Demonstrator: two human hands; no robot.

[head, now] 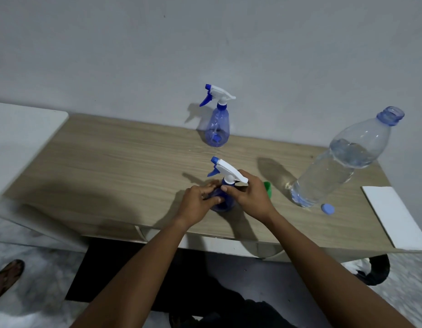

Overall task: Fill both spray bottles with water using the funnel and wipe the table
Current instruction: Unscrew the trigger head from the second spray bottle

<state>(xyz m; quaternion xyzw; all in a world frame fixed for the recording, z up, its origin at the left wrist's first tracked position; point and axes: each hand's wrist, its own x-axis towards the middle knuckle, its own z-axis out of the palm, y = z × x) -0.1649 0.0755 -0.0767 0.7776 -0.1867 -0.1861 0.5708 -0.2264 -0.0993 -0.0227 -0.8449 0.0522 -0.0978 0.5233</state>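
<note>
The near spray bottle (227, 202) stands at the front of the table (110, 162), mid. The left hand (197, 203) curls its fingers round the blue body. The right hand (249, 194) pinches the neck, under the spray head. The green funnel (267, 187) peeks out behind the right hand. The 2nd spray bottle (217, 129) stands at the back by the wall (134, 55). The big water bottle (335, 166) stands open at right, w/ its cap (327, 208) beside it.

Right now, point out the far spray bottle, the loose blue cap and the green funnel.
far spray bottle (217, 130): head view, clear blue body.
loose blue cap (327, 209): head view, top face.
green funnel (268, 189): head view, visible edge.
</note>
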